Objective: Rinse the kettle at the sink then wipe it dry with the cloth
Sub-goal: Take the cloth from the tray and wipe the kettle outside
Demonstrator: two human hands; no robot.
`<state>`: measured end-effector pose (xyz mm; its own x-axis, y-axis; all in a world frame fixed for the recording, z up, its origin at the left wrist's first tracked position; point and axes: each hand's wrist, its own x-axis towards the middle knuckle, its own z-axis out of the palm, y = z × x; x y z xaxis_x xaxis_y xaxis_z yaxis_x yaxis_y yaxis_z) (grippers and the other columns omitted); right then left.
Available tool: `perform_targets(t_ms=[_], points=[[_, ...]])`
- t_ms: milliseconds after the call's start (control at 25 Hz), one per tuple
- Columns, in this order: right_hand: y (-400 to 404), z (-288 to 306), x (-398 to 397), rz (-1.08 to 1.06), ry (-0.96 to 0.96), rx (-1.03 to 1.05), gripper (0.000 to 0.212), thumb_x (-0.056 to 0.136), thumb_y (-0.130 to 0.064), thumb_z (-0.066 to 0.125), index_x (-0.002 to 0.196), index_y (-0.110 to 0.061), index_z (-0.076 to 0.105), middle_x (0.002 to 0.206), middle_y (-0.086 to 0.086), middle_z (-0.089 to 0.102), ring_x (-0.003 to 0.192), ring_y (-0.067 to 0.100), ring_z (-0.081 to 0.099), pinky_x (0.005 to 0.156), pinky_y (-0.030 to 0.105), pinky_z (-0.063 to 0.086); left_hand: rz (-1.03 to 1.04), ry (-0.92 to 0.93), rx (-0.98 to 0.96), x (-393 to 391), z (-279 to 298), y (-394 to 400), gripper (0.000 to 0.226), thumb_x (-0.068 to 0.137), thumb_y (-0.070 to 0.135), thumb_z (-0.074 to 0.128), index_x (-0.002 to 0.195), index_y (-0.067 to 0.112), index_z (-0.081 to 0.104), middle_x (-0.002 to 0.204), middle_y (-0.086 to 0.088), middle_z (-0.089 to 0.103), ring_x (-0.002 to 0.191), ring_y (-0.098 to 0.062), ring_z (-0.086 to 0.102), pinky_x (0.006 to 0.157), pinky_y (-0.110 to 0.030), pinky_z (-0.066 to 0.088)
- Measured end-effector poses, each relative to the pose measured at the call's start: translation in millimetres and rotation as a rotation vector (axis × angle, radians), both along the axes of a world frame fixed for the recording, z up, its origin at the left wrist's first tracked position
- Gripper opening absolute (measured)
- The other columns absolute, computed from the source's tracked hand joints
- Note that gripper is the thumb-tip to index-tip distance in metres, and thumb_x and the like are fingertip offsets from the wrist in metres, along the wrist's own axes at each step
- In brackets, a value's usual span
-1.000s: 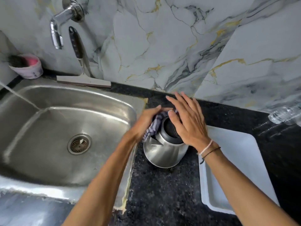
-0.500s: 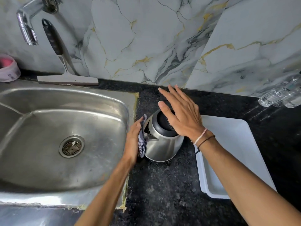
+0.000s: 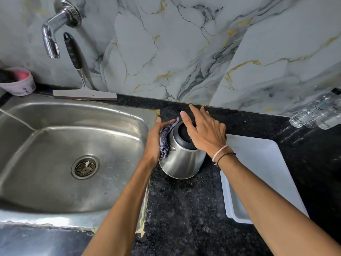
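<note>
Since a second ago my left hand [image 3: 154,143] has slid the cloth [image 3: 165,140] from the kettle's top rim down onto its left flank, while my right hand [image 3: 204,132] has stayed flat over the top. Rinsing looks done, as I judge it: no water falls from the tap [image 3: 50,41], and the kettle [image 3: 181,159] stands on the black counter [image 3: 184,209], clear of the sink [image 3: 55,145].

So I am in the drying step. My left hand is curled around the bunched, checked cloth, thumb up at the top, pressing it against the steel wall on the side facing the sink. My right hand grips nothing; it lies open, fingers spread and reaching past the dark lid toward the wall, the palm resting on the lid to steady the pot.

Between my two hands sits the kettle, upright as far as I can tell, its bright lower body showing below my right wrist. Just to the right of that wrist lies a white tray [image 3: 258,163], close to the kettle's base.

Next, I think, comes the rest of the surface: I need to carry the cloth round to the near face and then the right flank, turning the pot under my palm or lifting that palm so the lid gets wiped too. Polished wet steel is slippery, so the steadying hand should keep its weight on while the cloth drags.
</note>
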<state>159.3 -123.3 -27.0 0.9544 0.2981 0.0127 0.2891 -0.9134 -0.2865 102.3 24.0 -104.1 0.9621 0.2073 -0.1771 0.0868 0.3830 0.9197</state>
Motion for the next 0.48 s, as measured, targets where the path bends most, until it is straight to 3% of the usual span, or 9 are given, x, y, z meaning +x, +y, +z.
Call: perform_targets(t_ms=[80,200,400,480], points=[[4.2,0.4,-4.7,-0.069,0.005,-0.008,0.076,0.098,-0.075,0.017,0.160,-0.033,0.032,0.168,0.018,0.033,0.145,0.044,0.043,0.111,0.058,0.031,0.182,0.023,0.031,-20.4,-17.3,-18.0,0.058,0.100,0.060,0.037,0.133,0.022,0.067,0.136,0.000,0.070,0.129,-0.014,0.063,0.118,-0.050,0.039],[11.9,-1.6,-16.7,-0.202,0.008,0.022,0.078,0.098,-0.075,0.015,0.157,-0.029,0.037,0.157,0.022,0.047,0.136,0.046,0.050,0.108,0.057,0.032,0.508,0.103,0.148,-61.0,-40.8,-64.0,0.054,0.103,0.050,0.043,0.149,0.023,0.049,0.155,0.008,0.050,0.141,-0.001,0.045,0.124,-0.042,0.031],[16.9,-3.0,-31.7,-0.356,0.003,0.088,0.080,0.098,-0.074,0.016,0.154,-0.022,0.040,0.153,0.028,0.049,0.143,0.045,0.044,0.108,0.058,0.035,0.737,0.269,-0.055,-71.7,-2.4,-118.9,0.053,0.107,0.011,0.044,0.158,0.009,0.029,0.166,-0.011,0.025,0.153,-0.025,0.024,0.127,-0.040,0.020],[18.1,-0.7,-32.0,-0.372,0.015,0.105,0.079,0.099,-0.072,0.018,0.153,-0.019,0.040,0.156,0.029,0.044,0.148,0.045,0.038,0.109,0.058,0.035,0.758,0.256,-0.227,-71.5,21.6,-121.5,0.056,0.105,0.005,0.044,0.158,0.008,0.027,0.165,-0.016,0.027,0.152,-0.030,0.029,0.125,-0.045,0.026]])
